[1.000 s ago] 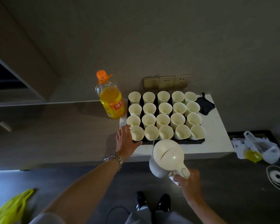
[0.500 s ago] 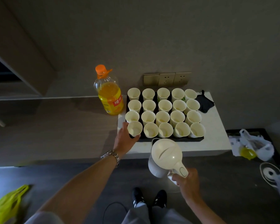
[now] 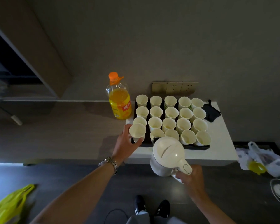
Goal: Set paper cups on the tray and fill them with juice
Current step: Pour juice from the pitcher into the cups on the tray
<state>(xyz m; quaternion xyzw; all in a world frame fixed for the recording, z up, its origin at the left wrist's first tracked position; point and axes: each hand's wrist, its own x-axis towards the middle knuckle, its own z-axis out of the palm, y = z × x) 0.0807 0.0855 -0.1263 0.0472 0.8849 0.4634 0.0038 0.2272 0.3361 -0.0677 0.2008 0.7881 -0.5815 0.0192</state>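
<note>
Several white paper cups [image 3: 170, 113] stand in rows on a dark tray [image 3: 199, 147] on a white table. My left hand [image 3: 125, 143] grips the front-left paper cup [image 3: 137, 131], raised slightly over the tray's near-left corner. My right hand [image 3: 192, 177] holds the handle of a white lidded pitcher [image 3: 167, 155], which hangs in front of the tray's near edge and hides part of the front row. An orange juice bottle [image 3: 119, 101] with an orange cap stands just left of the tray.
A black cloth [image 3: 211, 112] lies at the table's back right. Wall sockets [image 3: 174, 87] sit behind the tray. A white plastic bag [image 3: 263, 160] with something yellow lies on the floor at right, a yellow-green bag [image 3: 8, 206] at lower left. My shoes [image 3: 152, 208] are below.
My left hand closed around the front-left cup and lifted it slightly. The pitcher in my right hand moved a little nearer the tray.
</note>
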